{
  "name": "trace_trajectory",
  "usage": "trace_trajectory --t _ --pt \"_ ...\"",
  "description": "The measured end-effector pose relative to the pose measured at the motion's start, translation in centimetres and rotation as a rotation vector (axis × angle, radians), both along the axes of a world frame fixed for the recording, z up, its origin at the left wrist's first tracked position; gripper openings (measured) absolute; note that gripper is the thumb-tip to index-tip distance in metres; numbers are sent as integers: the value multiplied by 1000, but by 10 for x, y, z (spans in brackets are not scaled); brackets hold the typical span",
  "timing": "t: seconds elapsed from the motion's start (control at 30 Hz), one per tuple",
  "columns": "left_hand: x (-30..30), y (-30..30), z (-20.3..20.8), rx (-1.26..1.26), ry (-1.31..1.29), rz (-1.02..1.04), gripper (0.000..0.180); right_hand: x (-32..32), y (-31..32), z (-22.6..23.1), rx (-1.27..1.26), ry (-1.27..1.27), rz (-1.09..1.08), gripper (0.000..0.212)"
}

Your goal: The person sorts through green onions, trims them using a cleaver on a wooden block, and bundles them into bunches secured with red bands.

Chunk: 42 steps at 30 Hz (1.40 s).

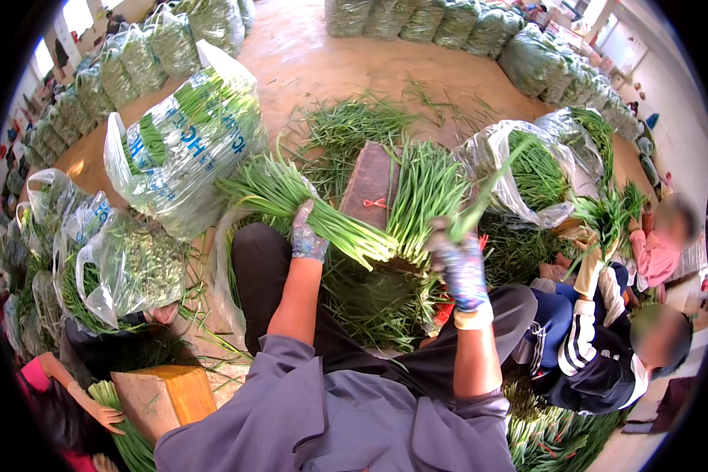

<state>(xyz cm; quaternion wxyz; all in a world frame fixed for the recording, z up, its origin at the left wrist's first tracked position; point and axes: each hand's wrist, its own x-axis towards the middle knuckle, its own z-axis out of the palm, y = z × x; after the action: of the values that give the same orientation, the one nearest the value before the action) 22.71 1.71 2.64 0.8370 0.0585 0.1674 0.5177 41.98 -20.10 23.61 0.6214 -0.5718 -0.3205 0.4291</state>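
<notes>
My left hand [305, 236], in a patterned glove, is closed around a thick bunch of garlic chives [275, 189]. Their pale cut ends point right and toward me, the green tips to the far left. My right hand [458, 267], gloved too and smeared by motion, grips a few loose chive stalks [484, 200] that slant up and to the right. Between the hands stands a brown wooden block [370, 185] with a red tie [374, 203] on top. Another heap of chives [425, 193] leans against the block's right side, nearest my right hand.
Loose greens [354, 126] litter the floor around the block. A large clear bag of chives [189, 145] stands at the left, an opened bag [535, 169] at the right. Co-workers sit close on both sides, one in a black jacket [582, 354]. Filled bags [440, 23] line the far side.
</notes>
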Motion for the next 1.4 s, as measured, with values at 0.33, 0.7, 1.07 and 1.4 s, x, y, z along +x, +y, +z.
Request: trace_trajectory --t 0.33,0.7,1.07,1.4 --pt "21 -19 9 11 74 -91 25 -45 53 -75 119 -819 160 27" --pt "8 -5 16 -142 61 55 28 -7 -19 -48 99 398 -10 20" --pt "-3 18 10 -28 -95 72 25 -6 -66 -88 -501 -730 758 30" --pt "-4 1 12 32 31 -55 25 -48 29 -44 -6 -1421 329 19"
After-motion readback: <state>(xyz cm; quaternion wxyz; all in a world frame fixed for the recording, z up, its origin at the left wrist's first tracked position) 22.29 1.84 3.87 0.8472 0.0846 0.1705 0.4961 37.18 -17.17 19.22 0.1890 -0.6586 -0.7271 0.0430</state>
